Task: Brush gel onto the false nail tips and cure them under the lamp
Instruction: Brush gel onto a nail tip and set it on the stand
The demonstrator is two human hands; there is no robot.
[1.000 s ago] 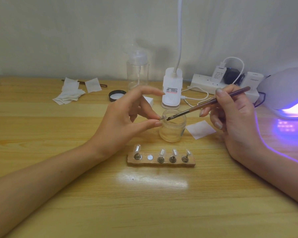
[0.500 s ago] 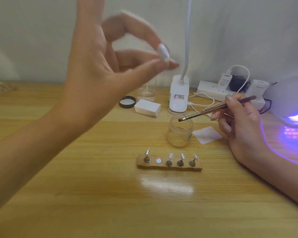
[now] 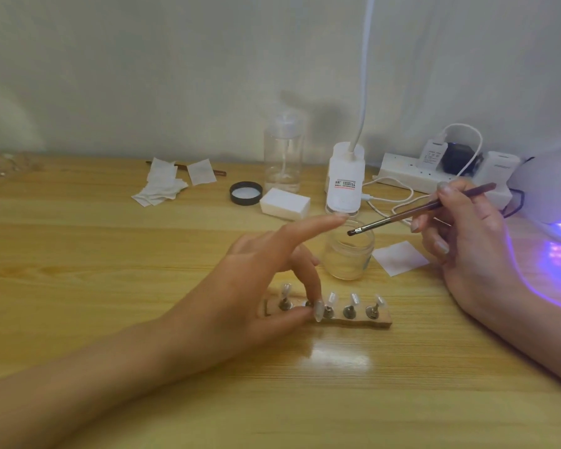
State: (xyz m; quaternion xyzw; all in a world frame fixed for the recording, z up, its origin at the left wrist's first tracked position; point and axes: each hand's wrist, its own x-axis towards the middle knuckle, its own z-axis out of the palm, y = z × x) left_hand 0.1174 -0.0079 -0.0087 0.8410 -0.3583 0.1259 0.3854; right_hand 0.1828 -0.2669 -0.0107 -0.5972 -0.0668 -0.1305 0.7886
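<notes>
This seems to be a small nail-work corner made at home, more a private room than a salon. A plain wooden table [image 3: 110,254] stands against a bare pale wall [image 3: 175,59]. At the right edge a white curing lamp [image 3: 544,189] throws violet light on the wood. A wooden holder [image 3: 382,320] carries a row of false nail tips [image 3: 354,298] on little metal pegs, and near it stand a glass jar [image 3: 348,257], a clear pump bottle [image 3: 282,157] and a heap of white wipes [image 3: 161,186]. A power strip [image 3: 399,171] with several plugs lies loose along the wall, beside the base of a white desk lamp [image 3: 345,176]
</notes>
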